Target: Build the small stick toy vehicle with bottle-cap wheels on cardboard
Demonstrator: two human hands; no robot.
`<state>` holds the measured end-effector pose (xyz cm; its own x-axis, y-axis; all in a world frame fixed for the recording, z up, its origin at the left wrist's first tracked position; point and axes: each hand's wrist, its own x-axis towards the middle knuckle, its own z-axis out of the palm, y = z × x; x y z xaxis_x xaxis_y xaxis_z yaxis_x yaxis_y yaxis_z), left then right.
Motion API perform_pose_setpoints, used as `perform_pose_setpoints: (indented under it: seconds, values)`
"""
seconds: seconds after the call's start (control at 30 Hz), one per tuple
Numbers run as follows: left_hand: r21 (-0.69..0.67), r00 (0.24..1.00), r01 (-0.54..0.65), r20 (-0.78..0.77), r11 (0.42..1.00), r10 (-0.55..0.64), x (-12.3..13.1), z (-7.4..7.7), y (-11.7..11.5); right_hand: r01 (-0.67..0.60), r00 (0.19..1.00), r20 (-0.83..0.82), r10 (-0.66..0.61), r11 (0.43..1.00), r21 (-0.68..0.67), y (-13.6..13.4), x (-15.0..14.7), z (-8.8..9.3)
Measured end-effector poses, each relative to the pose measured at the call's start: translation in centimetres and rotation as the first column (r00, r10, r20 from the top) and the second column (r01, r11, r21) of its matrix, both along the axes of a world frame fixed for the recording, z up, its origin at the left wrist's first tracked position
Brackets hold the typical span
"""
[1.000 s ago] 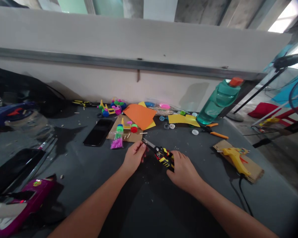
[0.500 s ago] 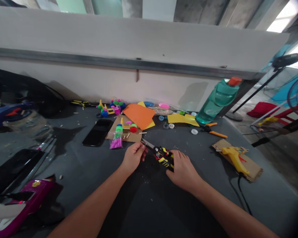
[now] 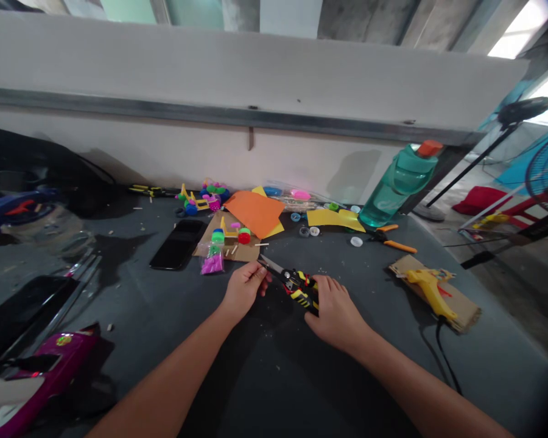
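My right hand (image 3: 337, 307) is wrapped round the yellow-and-black handles of a pair of snips (image 3: 294, 282). Their blades point up and left, parted a little, with the tips beside my left hand (image 3: 245, 287). The fingers of that hand are pinched together at the blade tips; whatever they hold is too small or hidden to make out. Just beyond lies a piece of cardboard (image 3: 251, 252) bearing bottle caps, short sticks and a small bag of purple pieces (image 3: 212, 264). An orange sheet (image 3: 256, 212) overlaps the cardboard's far edge.
A black phone (image 3: 178, 244) lies left of the cardboard. At the right are a green water bottle (image 3: 395, 188), orange-handled pliers (image 3: 399, 246) and a yellow glue gun (image 3: 432, 293) on cardboard, its cord trailing forward. A magenta device (image 3: 66, 359) sits front left. A white wall panel stands behind.
The whole view has shifted very slightly. Both hands and the snips keep nearly the same position, with the blades still parted at my left fingertips.
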<state>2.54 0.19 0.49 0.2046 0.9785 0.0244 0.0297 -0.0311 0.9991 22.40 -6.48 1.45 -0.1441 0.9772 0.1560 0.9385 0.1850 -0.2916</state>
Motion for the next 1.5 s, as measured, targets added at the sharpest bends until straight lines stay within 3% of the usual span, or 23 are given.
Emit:
perform_pose_setpoints:
  seconds: [0.87,1.3,1.5]
  values:
    - [-0.055,0.993,0.006,0.114,0.998,0.000,0.10,-0.43,0.15,0.010,1.000,0.020,-0.010,1.000,-0.001,-0.06,-0.04,-0.15]
    - [-0.061,0.995,-0.013,0.103,0.998,0.019,0.22,-0.34,0.18,0.019,1.000,0.015,-0.018,1.000,-0.018,0.01,-0.01,-0.25]
    - [-0.012,0.998,-0.005,0.063,1.000,0.006,0.01,-0.62,0.40,-0.004,0.999,0.036,0.006,0.999,-0.043,0.10,-0.04,0.50]
